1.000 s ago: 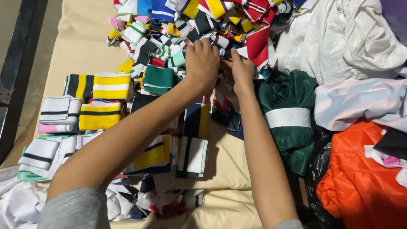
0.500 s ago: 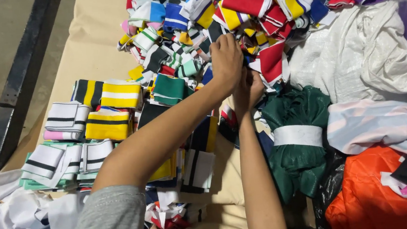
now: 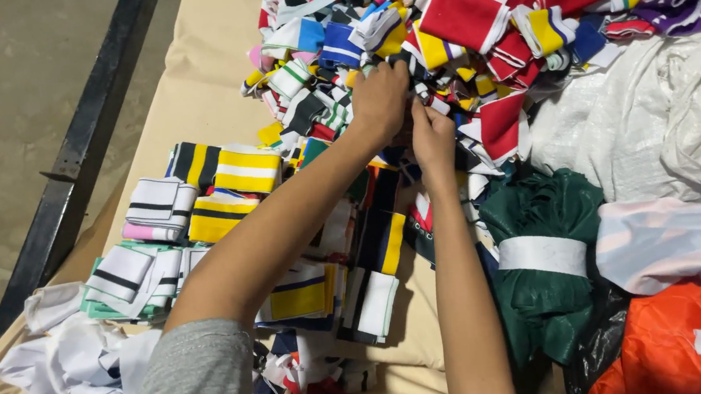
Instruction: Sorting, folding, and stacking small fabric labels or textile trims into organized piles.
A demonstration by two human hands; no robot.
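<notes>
Striped knit scraps heaped under both hands; left hand, right hand fingers buried, grip unclear.

No signs or screens near my hands, and no printed labels I can make out. Closest thing to a label: a plain white band wrapped round the dark green cloth bundle, just below and to the right of my right hand. Packaging-wise: a white woven sack, crumpled, lying right of both hands, and a bit of black plastic bag further down to the right, beside my right forearm, w/ orange cloth against it. Can't tell if either is open or tied.
</notes>
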